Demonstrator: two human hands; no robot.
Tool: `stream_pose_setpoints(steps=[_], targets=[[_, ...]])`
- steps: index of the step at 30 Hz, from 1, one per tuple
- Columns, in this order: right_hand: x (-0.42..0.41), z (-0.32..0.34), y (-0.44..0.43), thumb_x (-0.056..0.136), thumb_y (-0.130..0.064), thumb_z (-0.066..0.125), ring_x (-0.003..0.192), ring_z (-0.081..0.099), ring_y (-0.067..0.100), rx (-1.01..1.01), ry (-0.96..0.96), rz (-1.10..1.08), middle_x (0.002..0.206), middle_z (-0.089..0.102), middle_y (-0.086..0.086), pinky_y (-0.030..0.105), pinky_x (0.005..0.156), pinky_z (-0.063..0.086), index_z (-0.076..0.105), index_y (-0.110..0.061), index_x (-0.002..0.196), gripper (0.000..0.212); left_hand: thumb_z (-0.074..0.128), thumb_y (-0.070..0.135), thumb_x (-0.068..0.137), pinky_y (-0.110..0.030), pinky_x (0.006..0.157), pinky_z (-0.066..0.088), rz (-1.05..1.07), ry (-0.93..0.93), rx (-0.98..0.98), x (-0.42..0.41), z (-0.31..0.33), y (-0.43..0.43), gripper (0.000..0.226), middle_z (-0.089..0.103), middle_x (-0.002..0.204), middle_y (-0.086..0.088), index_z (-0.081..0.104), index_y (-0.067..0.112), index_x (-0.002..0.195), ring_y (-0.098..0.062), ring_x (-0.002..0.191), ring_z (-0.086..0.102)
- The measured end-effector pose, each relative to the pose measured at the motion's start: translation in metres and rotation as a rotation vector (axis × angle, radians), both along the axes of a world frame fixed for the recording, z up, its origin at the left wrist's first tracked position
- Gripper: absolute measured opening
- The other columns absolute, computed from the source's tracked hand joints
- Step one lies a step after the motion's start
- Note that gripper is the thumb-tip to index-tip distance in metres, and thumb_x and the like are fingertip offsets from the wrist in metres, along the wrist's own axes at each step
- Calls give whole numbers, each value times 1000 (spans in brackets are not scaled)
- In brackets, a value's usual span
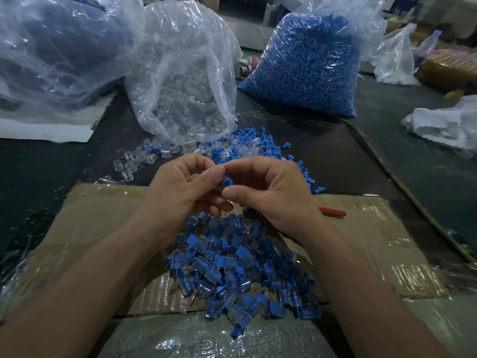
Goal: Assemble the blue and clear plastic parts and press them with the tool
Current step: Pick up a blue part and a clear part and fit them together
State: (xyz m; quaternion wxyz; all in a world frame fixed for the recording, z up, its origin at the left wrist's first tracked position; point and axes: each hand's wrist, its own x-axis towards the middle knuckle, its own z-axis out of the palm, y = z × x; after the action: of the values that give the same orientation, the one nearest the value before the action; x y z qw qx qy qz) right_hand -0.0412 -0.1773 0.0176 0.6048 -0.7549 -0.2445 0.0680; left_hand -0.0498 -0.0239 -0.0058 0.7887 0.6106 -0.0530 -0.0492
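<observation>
Nearest me, the pile (240,275) of joined pieces sits on the cardboard (103,210), kept close so that finished ones can drop straight down. Above it my left hand (180,187) and right hand (271,192) meet, both pinching narrowly on one blue part (227,181), I judge to seat it; any clear part there is hidden. The red tool (333,212) lies right, loose parts (245,146) far, within reach.

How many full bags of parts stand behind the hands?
3: dark-filled bag far left, clear-parts bag centre, blue-parts bag right; smaller bags far right may hold more.
</observation>
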Motion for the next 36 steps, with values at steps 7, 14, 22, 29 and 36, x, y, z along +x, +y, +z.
stream_pose_setpoints(steps=[7,14,22,29,36], targets=[[2,0,-3,71,-1,73,76,64,-1,-31,-18,-63,79,66,-10,12,68,49,61,-25,88,31,63,27,65,-18,47,49,37,-94,28,0,1,3,12,66,63,-1,69,18,72,-13,51,61],[4,-4,-5,69,-5,76,73,64,2,-108,-46,-50,78,65,-6,14,68,50,59,-20,84,27,65,16,60,-17,52,52,43,-155,203,-3,1,2,17,69,63,-3,66,13,77,-13,53,65],[4,-11,-3,71,-2,73,78,65,0,-105,-200,-45,81,65,-14,14,73,50,63,-29,87,33,66,12,53,-17,41,46,80,-21,111,3,0,4,16,65,53,-6,62,9,69,-14,43,61],[6,-13,-4,72,-7,73,76,62,-1,-193,-380,-91,80,61,-15,11,71,49,69,-8,94,22,67,10,53,-18,40,46,57,23,80,2,-1,3,14,65,54,-7,63,9,66,-17,43,62],[8,-14,-8,73,-4,71,78,61,2,-201,-450,-117,82,64,-6,9,70,48,69,-2,93,21,64,9,53,-20,42,49,-17,52,-2,3,1,6,11,66,58,-13,69,10,62,-21,48,65]])
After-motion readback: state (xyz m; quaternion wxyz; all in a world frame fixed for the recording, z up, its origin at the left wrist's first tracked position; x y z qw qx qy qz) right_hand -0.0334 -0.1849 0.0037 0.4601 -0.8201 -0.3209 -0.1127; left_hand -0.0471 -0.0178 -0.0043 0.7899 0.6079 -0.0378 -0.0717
